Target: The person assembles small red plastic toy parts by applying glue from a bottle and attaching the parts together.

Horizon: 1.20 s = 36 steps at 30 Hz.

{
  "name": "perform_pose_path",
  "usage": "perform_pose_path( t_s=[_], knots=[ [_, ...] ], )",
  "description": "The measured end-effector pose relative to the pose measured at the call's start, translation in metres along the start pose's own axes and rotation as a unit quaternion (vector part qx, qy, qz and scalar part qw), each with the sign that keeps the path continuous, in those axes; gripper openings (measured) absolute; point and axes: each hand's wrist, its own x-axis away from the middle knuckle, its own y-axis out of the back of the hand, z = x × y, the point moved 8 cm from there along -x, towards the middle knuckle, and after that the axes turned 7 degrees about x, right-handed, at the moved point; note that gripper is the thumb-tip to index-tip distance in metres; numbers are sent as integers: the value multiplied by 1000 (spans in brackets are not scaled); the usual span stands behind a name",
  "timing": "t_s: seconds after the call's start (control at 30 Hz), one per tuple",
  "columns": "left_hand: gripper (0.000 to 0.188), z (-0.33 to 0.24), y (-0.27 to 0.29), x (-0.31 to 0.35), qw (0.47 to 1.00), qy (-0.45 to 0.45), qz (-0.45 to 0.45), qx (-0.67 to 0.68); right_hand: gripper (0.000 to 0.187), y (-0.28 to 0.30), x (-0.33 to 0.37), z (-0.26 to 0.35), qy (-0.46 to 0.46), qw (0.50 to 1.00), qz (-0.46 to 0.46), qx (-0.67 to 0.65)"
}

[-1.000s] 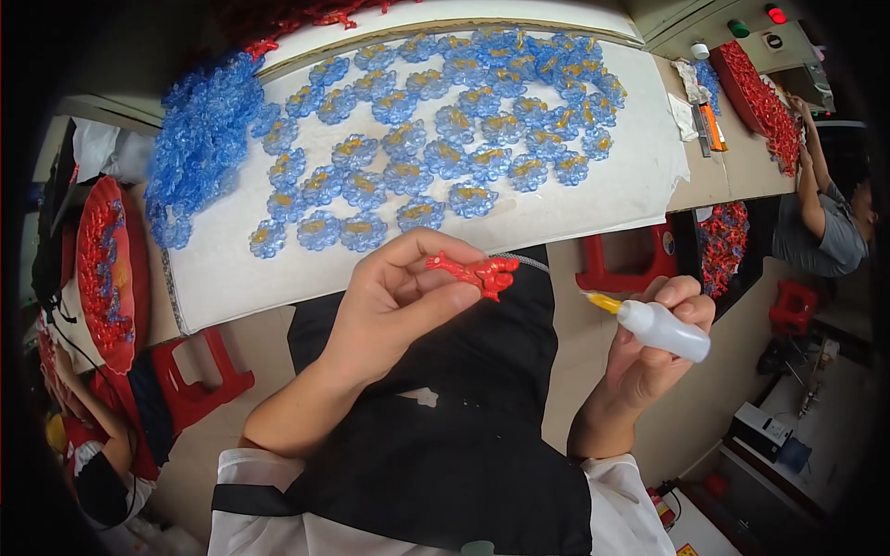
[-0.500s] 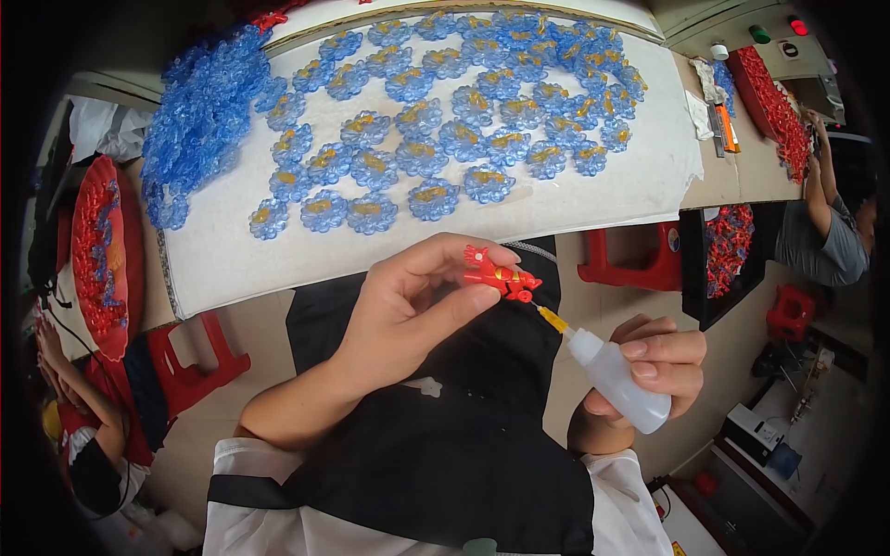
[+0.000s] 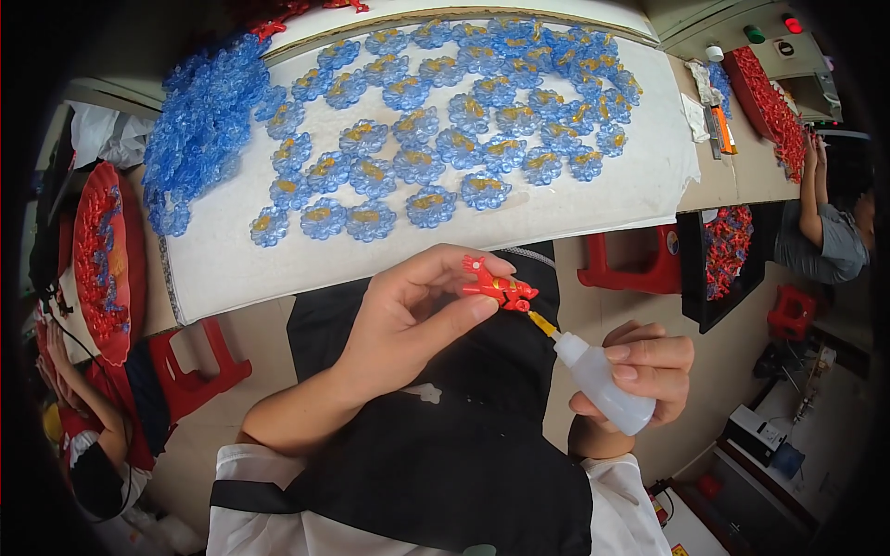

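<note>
Red plastic piece [image 3: 496, 285] above black lap; white board [image 3: 593, 199] beyond

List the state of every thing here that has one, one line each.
Left hand: grip closed on the red plastic piece, held above the lap.
Right hand: grip closed on the glue bottle, tilted, yellow nozzle at the piece.
Blue flowers: laid flat in rows on the white board.

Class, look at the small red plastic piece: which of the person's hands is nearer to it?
Left. The left hand pinches the red piece in its fingertips; the right hand sits lower right, holding a white bottle whose yellow nozzle reaches it.
</note>
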Motion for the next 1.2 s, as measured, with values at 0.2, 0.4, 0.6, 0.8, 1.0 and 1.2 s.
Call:
perform_pose_path(
  t_s=[0.2, 0.4, 0.6, 0.8, 1.0, 1.2],
  knots=[
    [21, 10, 0, -1, 990, 94, -19, 99, 42, 12, -1, 0, -1, 998, -50, -29],
    [19, 14, 2, 0, 986, 115, -29, 118, 41, 6, 3, -3, -1, 999, -34, 3],
    [21, 17, -1, -2, 983, 118, -33, 139, 40, 4, 5, -7, 6, 1000, -24, 12],
    [21, 21, 2, -5, 981, 119, -43, 149, 44, 13, 2, -9, 11, 1000, -6, 15],
    [22, 16, 14, 3, 970, 119, -47, 208, 35, 54, -10, -76, -111, 993, -42, 14],
    [28, 12, 27, 15, 971, 101, -96, 194, 30, 28, -51, -151, -178, 980, 89, 24]
  ],
)
